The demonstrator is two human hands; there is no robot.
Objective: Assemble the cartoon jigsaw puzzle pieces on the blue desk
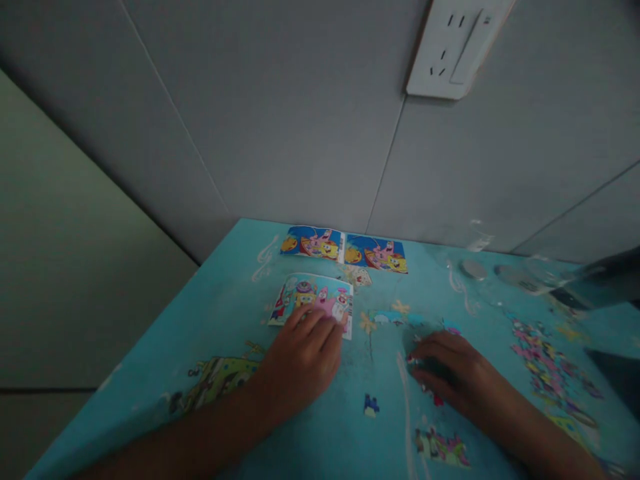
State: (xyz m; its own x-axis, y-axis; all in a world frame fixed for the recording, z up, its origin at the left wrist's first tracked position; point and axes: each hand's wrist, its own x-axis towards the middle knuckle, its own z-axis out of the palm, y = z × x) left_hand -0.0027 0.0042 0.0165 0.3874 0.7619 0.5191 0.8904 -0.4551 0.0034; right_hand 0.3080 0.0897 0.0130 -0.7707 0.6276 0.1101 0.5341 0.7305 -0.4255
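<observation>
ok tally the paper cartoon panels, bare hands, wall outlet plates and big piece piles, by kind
paper cartoon panels: 3 (back left panel, back right panel, front panel)
bare hands: 2 (left hand, right hand)
wall outlet plate: 1
big piece pile: 1
total: 7

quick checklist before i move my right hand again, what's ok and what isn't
1. Left hand on the picture card: ok, its fingers rest on the lower part.
2. Card's picture fully uncovered: not ok, the fingers cover some of it.
3. Right hand firmly gripping the small piece: cannot tell, it is at the fingertips but dim.
4. Dark blue and white bit joined to the other sections: not ok, it lies apart.
5. Pink section nearest the person not covered by a hand: ok.
6. Every piece in the loose pile face up: cannot tell, too small and blurred.
</observation>
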